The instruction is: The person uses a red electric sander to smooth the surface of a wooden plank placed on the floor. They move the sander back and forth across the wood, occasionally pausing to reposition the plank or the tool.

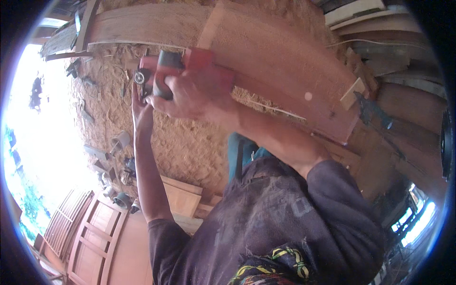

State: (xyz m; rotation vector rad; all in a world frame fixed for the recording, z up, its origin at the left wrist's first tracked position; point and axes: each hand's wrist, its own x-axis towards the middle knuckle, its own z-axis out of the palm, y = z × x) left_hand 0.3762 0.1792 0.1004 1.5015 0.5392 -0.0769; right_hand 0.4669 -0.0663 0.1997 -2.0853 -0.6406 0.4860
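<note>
A red electric planer [198, 59] with dark grip parts and a round metal-coloured knob at its left end is held out in front of me. My right hand [190, 96] wraps its fingers around the handle, blurred a little by motion. At the tool's left end, my left hand [142, 114] grips near the knob with one finger stretched up beside it; its other fingers are partly hidden. Beyond and to the right of the planer lies a wide reddish-brown board [275, 57], dusted with sawdust. The planer's underside is hidden, so I cannot tell whether it touches wood.
Sawdust and shavings cover the ground [183, 147]. Another long board [142, 26] runs along the far left. A clamp-like dark metal piece [373, 111] sits near the board's right end. Pots [122, 200] and a slatted wooden frame [90, 240] stand at lower left. Timber [380, 28] is stacked at far right.
</note>
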